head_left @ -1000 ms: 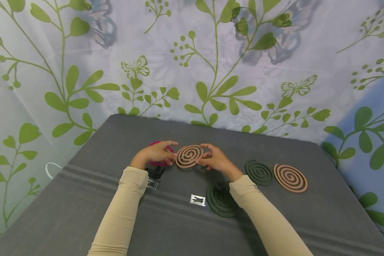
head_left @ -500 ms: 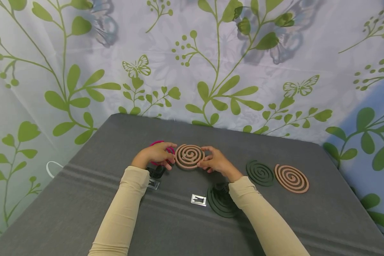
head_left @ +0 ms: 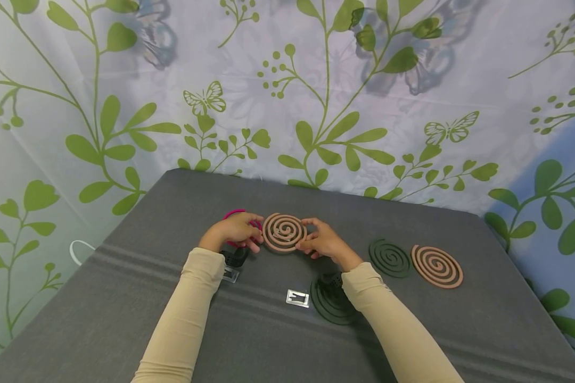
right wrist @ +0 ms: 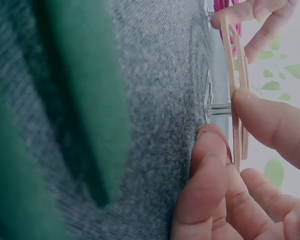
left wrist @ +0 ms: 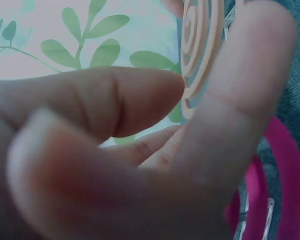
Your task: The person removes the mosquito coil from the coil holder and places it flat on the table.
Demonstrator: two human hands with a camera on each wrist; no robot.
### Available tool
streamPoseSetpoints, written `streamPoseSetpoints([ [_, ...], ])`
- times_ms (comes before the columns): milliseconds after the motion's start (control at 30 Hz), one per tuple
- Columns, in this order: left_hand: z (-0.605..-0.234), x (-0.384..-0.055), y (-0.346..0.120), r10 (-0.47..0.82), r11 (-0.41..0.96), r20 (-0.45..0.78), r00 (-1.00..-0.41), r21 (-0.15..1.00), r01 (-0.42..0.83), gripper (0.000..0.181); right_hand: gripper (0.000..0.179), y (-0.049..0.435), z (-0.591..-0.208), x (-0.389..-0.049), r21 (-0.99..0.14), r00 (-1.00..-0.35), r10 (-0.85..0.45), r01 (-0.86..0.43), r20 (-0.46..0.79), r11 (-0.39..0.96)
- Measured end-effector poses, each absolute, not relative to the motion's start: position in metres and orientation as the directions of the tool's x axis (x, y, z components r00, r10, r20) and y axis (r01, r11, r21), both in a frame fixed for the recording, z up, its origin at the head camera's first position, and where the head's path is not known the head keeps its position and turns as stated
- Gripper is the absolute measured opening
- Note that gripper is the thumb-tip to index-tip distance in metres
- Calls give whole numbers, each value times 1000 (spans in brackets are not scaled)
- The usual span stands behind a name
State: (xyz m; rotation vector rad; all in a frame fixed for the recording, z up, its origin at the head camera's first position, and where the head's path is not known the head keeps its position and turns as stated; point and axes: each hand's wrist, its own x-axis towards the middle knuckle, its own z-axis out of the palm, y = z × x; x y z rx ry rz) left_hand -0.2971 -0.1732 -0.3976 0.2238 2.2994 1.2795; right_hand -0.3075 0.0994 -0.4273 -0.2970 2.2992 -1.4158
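A tan mosquito coil (head_left: 285,247) is held level at the middle of the table, its flat spiral seen edge-on in the right wrist view. Beneath its centre a small metal coil stand (right wrist: 219,108) rises from the cloth. My right hand (head_left: 323,240) pinches the coil's right rim, thumb above and fingers below. On the opposite side, my left hand (head_left: 239,229) has its fingertips at the left rim, with the edge between them. Partly under that hand lies a pink mosquito coil (head_left: 235,211), also visible in the left wrist view with metal beside it.
Right of the hands lie a dark green coil (head_left: 389,258) and another tan coil (head_left: 437,266). Near my right wrist is a larger green coil (head_left: 330,311), beside a flat metal stand (head_left: 297,298). Another metal stand (head_left: 231,274) is by my left wrist. A patterned curtain hangs behind the grey table (head_left: 249,340).
The tan coil has gone from tilted to flatter, and metal now shows through its middle. My left fingers have shifted slightly at its rim; the right hand keeps its grip.
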Motion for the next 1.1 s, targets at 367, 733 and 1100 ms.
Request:
streamPoseSetpoints([
  [367,-397,-298,-172,377,545,-324,-868,835,-75,60,80,100,-427,-308,-904,-897,-390,27,-210,426],
  [733,-390,-294,-171,383,493,-289,-877,867,-70,71,81,104,-419,-307,-917,-903,-391,9,-179,399],
  [1100,-386,-293,-172,451,482,-225,-864,876,24,88,78,117,-414,-298,-936,-897,-426,-43,-117,348],
])
